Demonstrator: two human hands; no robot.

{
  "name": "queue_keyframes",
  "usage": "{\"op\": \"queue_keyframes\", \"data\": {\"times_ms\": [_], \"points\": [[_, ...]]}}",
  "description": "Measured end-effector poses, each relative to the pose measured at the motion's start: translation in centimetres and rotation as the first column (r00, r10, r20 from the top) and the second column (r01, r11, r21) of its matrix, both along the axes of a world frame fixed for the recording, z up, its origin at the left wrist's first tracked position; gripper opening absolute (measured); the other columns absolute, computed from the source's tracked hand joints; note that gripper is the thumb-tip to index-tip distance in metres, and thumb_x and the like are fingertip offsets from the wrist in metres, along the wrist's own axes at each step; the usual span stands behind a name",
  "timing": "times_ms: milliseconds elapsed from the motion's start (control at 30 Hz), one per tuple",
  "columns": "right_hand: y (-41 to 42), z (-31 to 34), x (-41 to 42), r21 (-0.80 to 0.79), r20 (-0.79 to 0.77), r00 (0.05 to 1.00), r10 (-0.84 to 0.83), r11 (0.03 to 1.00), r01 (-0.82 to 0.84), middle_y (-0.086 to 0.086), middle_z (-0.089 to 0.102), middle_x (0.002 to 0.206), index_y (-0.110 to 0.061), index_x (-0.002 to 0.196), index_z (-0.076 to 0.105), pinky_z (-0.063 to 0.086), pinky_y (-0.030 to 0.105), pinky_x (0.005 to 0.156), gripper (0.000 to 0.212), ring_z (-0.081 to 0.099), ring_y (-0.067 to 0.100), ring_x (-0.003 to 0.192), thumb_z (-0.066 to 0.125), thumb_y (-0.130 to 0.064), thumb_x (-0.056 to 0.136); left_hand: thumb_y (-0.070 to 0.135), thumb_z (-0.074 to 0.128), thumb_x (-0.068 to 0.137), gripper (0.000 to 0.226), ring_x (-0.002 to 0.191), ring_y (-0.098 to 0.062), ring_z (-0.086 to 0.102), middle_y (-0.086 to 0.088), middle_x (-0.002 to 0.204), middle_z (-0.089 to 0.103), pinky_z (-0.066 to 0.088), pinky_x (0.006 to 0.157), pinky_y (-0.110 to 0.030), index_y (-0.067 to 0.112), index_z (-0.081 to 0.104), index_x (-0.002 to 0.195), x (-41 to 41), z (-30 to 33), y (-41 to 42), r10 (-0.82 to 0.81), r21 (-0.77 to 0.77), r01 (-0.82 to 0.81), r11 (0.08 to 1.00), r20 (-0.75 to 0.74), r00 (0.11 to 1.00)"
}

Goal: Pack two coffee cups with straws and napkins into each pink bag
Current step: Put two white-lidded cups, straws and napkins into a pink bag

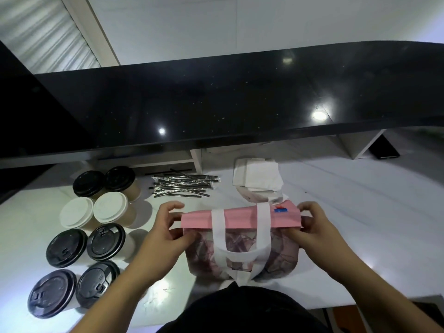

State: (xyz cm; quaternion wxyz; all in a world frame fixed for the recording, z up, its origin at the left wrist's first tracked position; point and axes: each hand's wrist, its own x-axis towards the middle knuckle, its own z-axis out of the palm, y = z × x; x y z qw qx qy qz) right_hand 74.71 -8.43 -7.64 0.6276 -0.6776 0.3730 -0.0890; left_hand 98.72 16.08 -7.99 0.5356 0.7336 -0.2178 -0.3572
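Observation:
A pink bag with white handles stands on the white counter in front of me, its pink top folded over a patterned body. My left hand pinches the bag's left top edge. My right hand pinches its right top edge. Several lidded coffee cups stand in two columns to the left, most with black lids and two with white lids. A pile of wrapped black straws lies behind the bag. White napkins are stacked at the back right of the bag.
A raised black glossy countertop runs across the back, overhanging the white work surface. More folded bags lie under the napkins. A dark flat object sits under the shelf at far right.

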Motion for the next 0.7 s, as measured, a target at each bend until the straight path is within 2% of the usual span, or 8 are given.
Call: {"op": "queue_keyframes", "data": {"times_ms": [100, 167, 267, 333, 400, 533, 600, 700], "points": [[-0.7, -0.3, 0.2, -0.35, -0.041, 0.997, 0.066, 0.934, -0.076, -0.023, 0.065, 0.105, -0.058, 0.121, 0.048, 0.059, 0.027, 0.07, 0.055, 0.069, 0.007, 0.09, 0.08, -0.048, 0.078, 0.009, 0.079, 0.09, 0.055, 0.101, -0.005, 0.065, 0.025, 0.109, 0.056, 0.055, 0.081, -0.016, 0.054, 0.065, 0.12, 0.4, 0.4, -0.3, -0.064, 0.054, 0.053, 0.997, 0.235, 0.97], [-0.9, -0.6, 0.2, -0.637, -0.091, 0.991, 0.098, 0.759, -0.133, -0.027, 0.05, 0.109, -0.053, 0.116, 0.056, 0.052, 0.02, 0.076, 0.05, 0.056, 0.004, 0.097, 0.083, -0.029, 0.081, 0.01, 0.081, 0.087, 0.042, 0.11, -0.004, 0.058, 0.024, 0.111, 0.051, 0.046, 0.087, -0.008, 0.045, 0.074, 0.109, 0.7, 0.7, -0.6, -0.089, 0.074, 0.065, 0.995, 0.38, 0.921], [-1.1, -0.8, 0.2, -0.853, -0.17, 0.974, 0.15, 0.472, -0.222, -0.013, 0.05, 0.121, -0.032, 0.114, 0.064, 0.046, 0.027, 0.087, 0.045, 0.048, 0.012, 0.111, 0.087, -0.021, 0.077, 0.0, 0.08, 0.084, 0.043, 0.119, -0.001, 0.057, 0.024, 0.119, 0.057, 0.038, 0.091, -0.004, 0.037, 0.069, 0.103, 0.7, 1.2, -0.9, -0.154, 0.09, 0.125, 0.988, 0.584, 0.797], [-1.0, -0.9, 0.2, -0.895, -0.197, 0.955, 0.22, 0.357, -0.267, -0.009, 0.057, 0.123, -0.025, 0.113, 0.062, 0.051, 0.036, 0.089, 0.043, 0.053, 0.018, 0.114, 0.085, -0.017, 0.077, -0.005, 0.077, 0.084, 0.047, 0.113, 0.002, 0.059, 0.025, 0.118, 0.062, 0.04, 0.09, -0.006, 0.036, 0.064, 0.102, 0.4, 1.5, -1.1, -0.196, 0.092, 0.181, 0.979, 0.665, 0.72], [-0.8, -1.0, 0.0, -0.911, -0.2, 0.946, 0.256, 0.307, -0.276, -0.006, 0.06, 0.121, -0.024, 0.113, 0.06, 0.052, 0.04, 0.089, 0.035, 0.057, 0.022, 0.113, 0.078, -0.022, 0.083, -0.005, 0.072, 0.082, 0.041, 0.108, 0.005, 0.058, 0.025, 0.115, 0.061, 0.042, 0.088, -0.009, 0.031, 0.064, 0.101, 0.2, 1.4, -1.2, -0.236, 0.107, 0.236, 0.966, 0.736, 0.635], [-0.5, -1.1, -0.5, -0.904, -0.205, 0.944, 0.257, 0.321, -0.283, -0.01, 0.06, 0.119, -0.026, 0.112, 0.061, 0.045, 0.033, 0.095, 0.031, 0.056, 0.019, 0.115, 0.067, -0.045, 0.089, 0.028, 0.069, 0.084, 0.018, 0.112, 0.005, 0.057, 0.028, 0.121, 0.06, 0.041, 0.096, -0.023, 0.036, 0.065, 0.1, 0.2, 0.9, -0.7, -0.287, 0.137, 0.295, 0.945, 0.779, 0.558], [-0.4, -1.0, -0.4, -0.911, -0.176, 0.95, 0.258, 0.323, -0.256, -0.009, 0.06, 0.114, -0.024, 0.11, 0.061, 0.044, 0.032, 0.091, 0.022, 0.057, 0.021, 0.109, 0.068, -0.035, 0.092, 0.029, 0.066, 0.089, 0.014, 0.11, 0.003, 0.059, 0.027, 0.118, 0.064, 0.042, 0.096, -0.026, 0.036, 0.066, 0.101, 0.4, 0.6, -0.6, -0.276, 0.128, 0.303, 0.944, 0.809, 0.518], [-0.4, -0.7, 0.3, -0.914, -0.194, 0.948, 0.252, 0.304, -0.268, -0.005, 0.062, 0.11, -0.022, 0.114, 0.066, 0.049, 0.036, 0.084, 0.026, 0.058, 0.023, 0.101, 0.074, -0.019, 0.089, 0.016, 0.061, 0.092, 0.028, 0.108, -0.005, 0.061, 0.022, 0.115, 0.065, 0.042, 0.093, -0.029, 0.035, 0.065, 0.111, 0.3, 0.4, -0.8, -0.304, 0.168, 0.325, 0.931, 0.848, 0.433]]}}
